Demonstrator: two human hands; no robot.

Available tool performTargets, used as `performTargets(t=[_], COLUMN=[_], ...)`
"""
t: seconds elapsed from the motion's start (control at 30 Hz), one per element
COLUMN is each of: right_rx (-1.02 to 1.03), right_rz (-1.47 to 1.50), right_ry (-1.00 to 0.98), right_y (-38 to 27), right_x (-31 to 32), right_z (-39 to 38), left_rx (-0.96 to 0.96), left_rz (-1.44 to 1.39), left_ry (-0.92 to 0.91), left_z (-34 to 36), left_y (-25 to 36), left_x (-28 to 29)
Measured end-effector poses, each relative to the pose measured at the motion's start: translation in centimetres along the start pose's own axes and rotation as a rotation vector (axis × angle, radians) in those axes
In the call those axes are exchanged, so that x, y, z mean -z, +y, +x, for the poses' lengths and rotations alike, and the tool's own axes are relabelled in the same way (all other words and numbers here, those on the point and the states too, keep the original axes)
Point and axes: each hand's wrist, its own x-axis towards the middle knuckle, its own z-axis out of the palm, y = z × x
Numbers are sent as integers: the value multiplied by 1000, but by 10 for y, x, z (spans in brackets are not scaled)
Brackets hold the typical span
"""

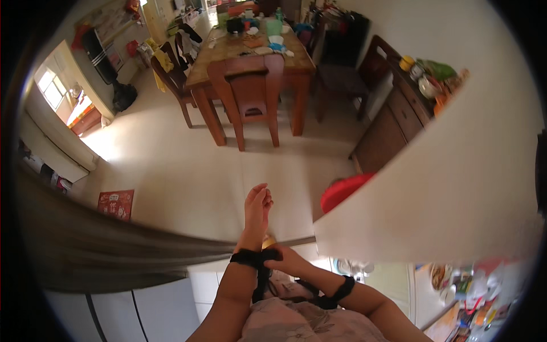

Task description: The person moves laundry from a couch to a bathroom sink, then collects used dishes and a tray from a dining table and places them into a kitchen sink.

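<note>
My left hand [259, 200] reaches forward above the floor, its fingers curled in loosely, with nothing visible in them. Around that forearm, below the wrist, sits a black strap [245, 258]. My right hand [282, 257] crosses in from the right and grips the strap at its inner side. Part of the right fingers is hidden behind the strap and the forearm. A second black strap [343, 288] circles my right forearm. Dark material hangs beneath the left strap, too blurred to make out.
Ahead stands a wooden dining table [196, 71] with a wooden chair [250, 80] before it. A dark cabinet [393, 117] and a red round thing [345, 191] are at right, beside a pale wall edge [399, 199]. A red mat [116, 204] lies left; a cluttered counter [424, 296] is lower right.
</note>
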Motion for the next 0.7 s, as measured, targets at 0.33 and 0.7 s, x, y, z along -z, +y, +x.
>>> performTargets(t=[0.33,0.7], right_rx=[54,135], right_rz=[301,574], right_ry=[-93,408], right_y=[-166,-224], right_x=[164,453], right_z=[169,291], left_rx=[-43,-378], left_rz=[266,1002], left_ry=[-94,138], left_z=[174,368], left_y=[108,193], left_x=[-62,-92])
